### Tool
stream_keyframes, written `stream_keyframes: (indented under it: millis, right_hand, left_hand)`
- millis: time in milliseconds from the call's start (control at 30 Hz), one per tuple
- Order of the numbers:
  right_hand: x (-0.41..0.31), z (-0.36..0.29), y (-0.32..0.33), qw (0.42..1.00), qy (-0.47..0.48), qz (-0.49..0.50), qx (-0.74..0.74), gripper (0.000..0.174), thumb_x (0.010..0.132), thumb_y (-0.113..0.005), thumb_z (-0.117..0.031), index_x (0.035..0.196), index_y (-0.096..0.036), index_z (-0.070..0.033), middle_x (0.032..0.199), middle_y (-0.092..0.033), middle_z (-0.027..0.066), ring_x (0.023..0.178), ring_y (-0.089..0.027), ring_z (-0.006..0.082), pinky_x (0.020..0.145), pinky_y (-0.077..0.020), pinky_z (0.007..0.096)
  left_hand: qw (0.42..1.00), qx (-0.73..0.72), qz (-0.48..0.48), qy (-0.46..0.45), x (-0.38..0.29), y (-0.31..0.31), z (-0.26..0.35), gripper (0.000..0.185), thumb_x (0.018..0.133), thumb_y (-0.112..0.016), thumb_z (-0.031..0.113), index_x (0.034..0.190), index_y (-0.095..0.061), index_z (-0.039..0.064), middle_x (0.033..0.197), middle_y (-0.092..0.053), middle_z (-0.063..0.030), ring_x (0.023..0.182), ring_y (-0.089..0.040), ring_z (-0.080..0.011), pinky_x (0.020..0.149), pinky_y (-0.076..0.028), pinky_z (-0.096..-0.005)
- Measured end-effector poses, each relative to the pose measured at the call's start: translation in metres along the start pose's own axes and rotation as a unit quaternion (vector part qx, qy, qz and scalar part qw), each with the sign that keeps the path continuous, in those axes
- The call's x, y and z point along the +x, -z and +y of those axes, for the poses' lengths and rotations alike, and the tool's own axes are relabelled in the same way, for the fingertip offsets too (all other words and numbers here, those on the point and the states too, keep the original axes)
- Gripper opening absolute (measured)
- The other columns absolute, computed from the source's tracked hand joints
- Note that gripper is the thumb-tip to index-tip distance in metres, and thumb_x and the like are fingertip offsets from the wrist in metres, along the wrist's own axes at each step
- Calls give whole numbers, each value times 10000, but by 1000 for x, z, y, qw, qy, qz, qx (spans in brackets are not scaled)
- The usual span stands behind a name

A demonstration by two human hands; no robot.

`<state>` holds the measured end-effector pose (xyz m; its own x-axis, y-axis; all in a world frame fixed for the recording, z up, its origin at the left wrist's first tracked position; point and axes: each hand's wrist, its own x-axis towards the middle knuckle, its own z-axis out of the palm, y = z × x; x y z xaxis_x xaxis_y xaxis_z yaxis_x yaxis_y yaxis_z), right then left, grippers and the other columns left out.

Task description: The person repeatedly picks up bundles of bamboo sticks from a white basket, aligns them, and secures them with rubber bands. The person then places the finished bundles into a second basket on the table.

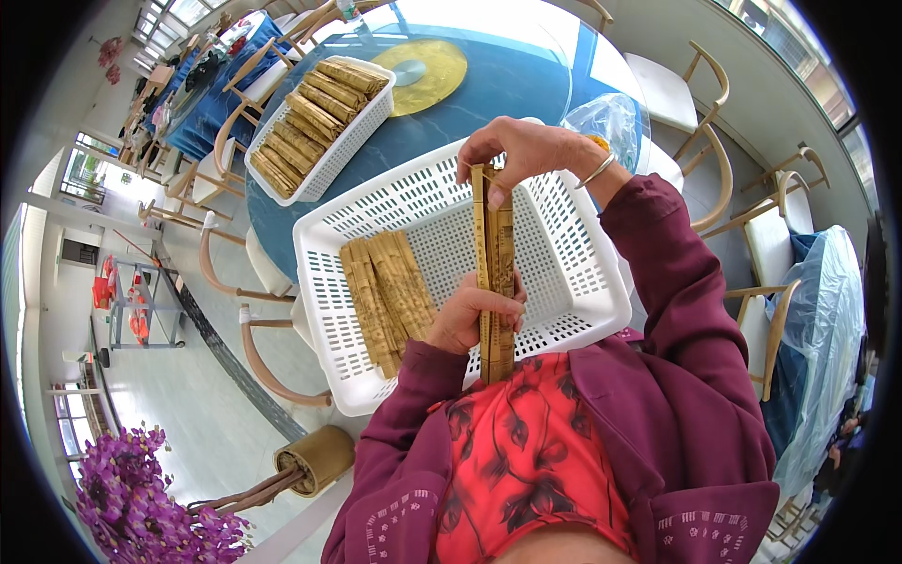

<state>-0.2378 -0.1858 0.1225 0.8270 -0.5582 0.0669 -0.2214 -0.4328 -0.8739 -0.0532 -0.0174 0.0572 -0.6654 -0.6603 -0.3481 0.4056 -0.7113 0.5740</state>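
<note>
My left hand (479, 310) wraps around the lower half of a bundle of long, flat gold-printed packets (499, 247), held upright in view over a large white plastic basket (451, 169). At the bundle's upper end, my right hand (518, 151) grips with thumb and fingers. A thin elastic-like band seems to stretch there, partly hidden by the fingers. The packets bear dark writing and pictures. Inside the basket's left side lies a pile of similar gold packets (387, 296), while bare perforated floor shows to its right.
A smaller white basket (352, 151) full of bundled gold packets stands on the blue round table (486, 77), beside a gold turntable disc (430, 74). Clear plastic film (606, 123) lies at the right. Wooden chairs (268, 352) surround the table; purple flowers (134, 493) stand lower left.
</note>
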Motion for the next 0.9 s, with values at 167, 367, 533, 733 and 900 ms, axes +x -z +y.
stream_keyframes:
  millis: [167, 367, 533, 733, 900]
  right_hand:
    - [9, -1, -12, 989, -86, -120, -34, 413, 656, -850, -218, 921, -635, 14, 878, -681, 115, 746, -683, 201, 584, -585, 280]
    - [2, -28, -15, 971, -200, -111, 75, 467, 707, -825, -222, 1000, -576, 43, 943, -663, 172, 780, -704, 265, 532, -615, 310]
    - [10, -40, -16, 962, -236, -130, 39, 513, 670, -846, -226, 967, -572, 90, 921, -661, 222, 749, -705, 302, 526, -615, 326]
    - [-1, -70, -27, 948, -266, -43, 167, 299, 663, -790, -131, 827, -686, 97, 870, -690, 203, 748, -695, 271, 605, -607, 329]
    - [-16, -77, -30, 933, -296, 18, 202, 212, 632, -776, -72, 766, -691, 68, 812, -690, 148, 697, -681, 210, 577, -572, 258]
  left_hand:
    - [1000, -19, 9, 11, -2, 0, -11, 336, 655, -690, -81, 939, -533, 3, 781, -576, -72, 601, -597, -185, 564, -541, -324]
    - [1000, -15, 25, -5, -7, -3, -14, 333, 626, -679, -87, 913, -535, 2, 763, -581, -77, 575, -605, -196, 562, -538, -312]
    - [1000, 3, 24, -6, -9, -3, -15, 329, 617, -668, -100, 895, -526, 5, 746, -577, -81, 566, -606, -203, 539, -520, -313]
    - [998, 40, 30, -35, -18, -11, -12, 326, 603, -641, -115, 873, -503, 7, 714, -545, -80, 574, -596, -198, 518, -480, -294]
    - [996, 66, 51, -26, -18, -12, -14, 355, 645, -575, -147, 937, -458, 18, 715, -476, -96, 555, -509, -210, 580, -487, -380]
